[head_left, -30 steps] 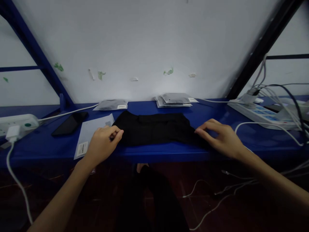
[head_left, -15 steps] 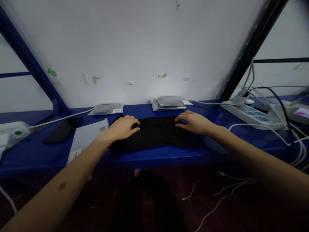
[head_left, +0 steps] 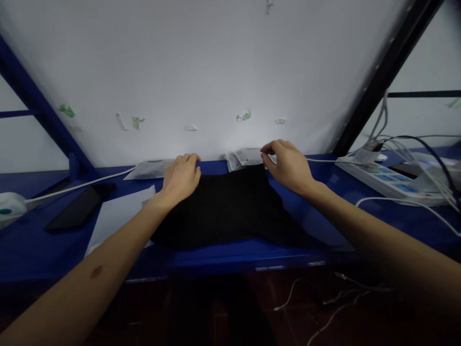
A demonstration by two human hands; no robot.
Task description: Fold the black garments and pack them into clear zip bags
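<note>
A piece of black cloth (head_left: 226,206) lies spread on the blue table, wider toward the near edge; its exact kind does not show. My left hand (head_left: 182,178) is closed at its far left corner, with the thumb and fingers bent round the edge. At the far right corner my right hand (head_left: 286,163) is pinched, thumb and forefinger together on the cloth. The upper edge runs taut between both hands. Clear plastic packets (head_left: 243,157) lie just behind the cloth, partly covered by my right hand. Another packet (head_left: 147,169) sits behind my left hand.
Left of the cloth are a white sheet-like package (head_left: 117,214) and a black phone-like slab (head_left: 81,206). A white power strip (head_left: 392,180) with cables stands at the right. The white wall (head_left: 216,72) rises behind the blue table (head_left: 223,254). Loose white cables (head_left: 331,324) lie on the floor.
Both hands have moved away from me toward the wall, drawing the cloth's far edge with them. The cloth now spreads over more of the table. The view has shifted slightly.
</note>
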